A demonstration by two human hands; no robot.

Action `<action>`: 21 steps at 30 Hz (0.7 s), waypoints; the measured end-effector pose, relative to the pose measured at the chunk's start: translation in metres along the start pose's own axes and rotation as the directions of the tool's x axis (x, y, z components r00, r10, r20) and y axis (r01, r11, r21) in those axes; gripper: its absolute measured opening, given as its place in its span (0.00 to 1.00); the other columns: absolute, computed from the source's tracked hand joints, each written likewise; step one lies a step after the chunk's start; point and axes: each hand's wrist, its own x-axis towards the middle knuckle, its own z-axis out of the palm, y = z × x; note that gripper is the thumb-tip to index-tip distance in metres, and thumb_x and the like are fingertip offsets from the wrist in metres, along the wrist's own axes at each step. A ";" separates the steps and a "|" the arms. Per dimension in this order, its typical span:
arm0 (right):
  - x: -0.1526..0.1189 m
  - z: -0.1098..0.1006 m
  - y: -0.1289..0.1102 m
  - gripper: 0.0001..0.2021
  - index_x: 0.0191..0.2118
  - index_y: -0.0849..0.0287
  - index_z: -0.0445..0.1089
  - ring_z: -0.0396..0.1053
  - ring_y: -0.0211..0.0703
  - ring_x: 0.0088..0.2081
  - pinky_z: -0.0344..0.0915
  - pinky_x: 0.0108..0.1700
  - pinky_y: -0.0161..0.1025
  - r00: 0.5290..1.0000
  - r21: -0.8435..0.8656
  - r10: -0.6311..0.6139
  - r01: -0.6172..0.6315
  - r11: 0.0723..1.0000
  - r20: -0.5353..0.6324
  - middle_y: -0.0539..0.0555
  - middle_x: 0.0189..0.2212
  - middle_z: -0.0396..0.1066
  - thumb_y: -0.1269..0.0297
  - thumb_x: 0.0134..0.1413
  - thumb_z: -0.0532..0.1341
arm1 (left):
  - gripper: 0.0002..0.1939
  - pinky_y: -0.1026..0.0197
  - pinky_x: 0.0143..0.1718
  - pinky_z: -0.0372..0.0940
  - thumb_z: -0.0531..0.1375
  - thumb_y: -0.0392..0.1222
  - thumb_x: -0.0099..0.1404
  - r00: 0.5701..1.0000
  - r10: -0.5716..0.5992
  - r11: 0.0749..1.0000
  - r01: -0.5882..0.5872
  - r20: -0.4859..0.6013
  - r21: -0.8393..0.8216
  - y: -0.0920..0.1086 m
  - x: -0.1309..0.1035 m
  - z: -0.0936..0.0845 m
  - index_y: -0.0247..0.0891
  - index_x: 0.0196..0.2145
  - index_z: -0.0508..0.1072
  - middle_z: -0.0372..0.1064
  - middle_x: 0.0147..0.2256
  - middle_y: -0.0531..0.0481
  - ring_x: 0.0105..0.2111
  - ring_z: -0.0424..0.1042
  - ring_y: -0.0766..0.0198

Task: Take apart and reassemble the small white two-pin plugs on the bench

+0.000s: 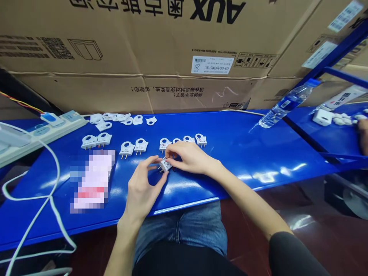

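Between my two hands is a small white two-pin plug, its metal pins pointing left. My left hand pinches it from the left with thumb and index finger. From the right, my right hand grips its other end, fingertips closed on it. Behind my right hand stand similar white plugs, one of them a plug with a ring-shaped top; the hand partly hides some. Further left are a pair of ring-topped plugs and another pair.
Several white ring-shaped covers lie at the back of the blue table. A blurred-out phone-like object lies left. A power strip with white cables, a water bottle and large cardboard boxes surround the space. Another person's hand shows far right.
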 end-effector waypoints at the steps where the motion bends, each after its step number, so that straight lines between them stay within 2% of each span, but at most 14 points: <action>1: 0.000 0.000 0.000 0.03 0.43 0.56 0.70 0.71 0.44 0.41 0.61 0.44 0.38 1.000 0.004 -0.008 0.008 1.000 -0.006 0.53 0.39 0.76 0.68 0.69 0.59 | 0.24 0.53 0.49 0.78 0.65 0.43 0.70 1.000 0.002 1.000 -0.002 -0.005 -0.007 0.000 0.000 0.000 0.43 0.60 0.65 0.76 0.51 0.46 0.44 0.81 0.58; 4: 0.000 0.001 0.001 0.03 0.43 0.56 0.69 0.70 0.44 0.42 0.61 0.44 0.39 0.999 0.007 -0.035 0.035 0.999 -0.027 0.53 0.40 0.76 0.68 0.70 0.58 | 0.23 0.53 0.48 0.78 0.65 0.42 0.70 1.000 0.015 1.000 -0.015 -0.017 -0.009 0.000 0.001 -0.001 0.43 0.60 0.66 0.74 0.51 0.46 0.45 0.80 0.58; 9: 0.001 0.001 -0.001 0.03 0.43 0.56 0.69 0.71 0.45 0.44 0.62 0.46 0.39 1.000 0.024 -0.030 0.029 0.999 0.010 0.53 0.41 0.76 0.69 0.69 0.58 | 0.26 0.53 0.49 0.77 0.65 0.40 0.70 0.995 0.082 0.997 -0.083 0.056 0.010 -0.001 0.002 -0.001 0.45 0.62 0.65 0.74 0.49 0.47 0.44 0.80 0.58; 13: 0.000 0.000 -0.002 0.04 0.45 0.56 0.69 0.72 0.46 0.45 0.64 0.48 0.40 0.999 0.037 -0.023 0.022 0.999 0.025 0.54 0.43 0.76 0.69 0.68 0.59 | 0.22 0.53 0.51 0.76 0.65 0.39 0.70 0.992 0.112 0.993 -0.114 0.060 0.024 -0.001 0.003 -0.002 0.43 0.59 0.67 0.74 0.49 0.47 0.46 0.79 0.57; 16: -0.001 0.000 -0.002 0.06 0.48 0.56 0.69 0.71 0.46 0.47 0.65 0.50 0.41 0.999 0.027 -0.041 0.041 0.999 -0.006 0.55 0.46 0.76 0.70 0.67 0.59 | 0.19 0.51 0.52 0.76 0.64 0.39 0.70 0.991 0.126 0.992 -0.127 0.051 0.025 0.001 0.004 -0.002 0.43 0.57 0.68 0.73 0.50 0.46 0.48 0.78 0.57; 21: -0.002 0.002 0.002 0.12 0.55 0.57 0.69 0.70 0.48 0.53 0.67 0.55 0.45 0.994 -0.033 -0.047 0.044 0.998 -0.103 0.58 0.51 0.75 0.70 0.69 0.57 | 0.24 0.52 0.51 0.78 0.63 0.39 0.71 0.993 0.116 0.992 -0.117 0.029 0.036 0.003 0.005 -0.003 0.47 0.63 0.66 0.71 0.51 0.46 0.47 0.77 0.59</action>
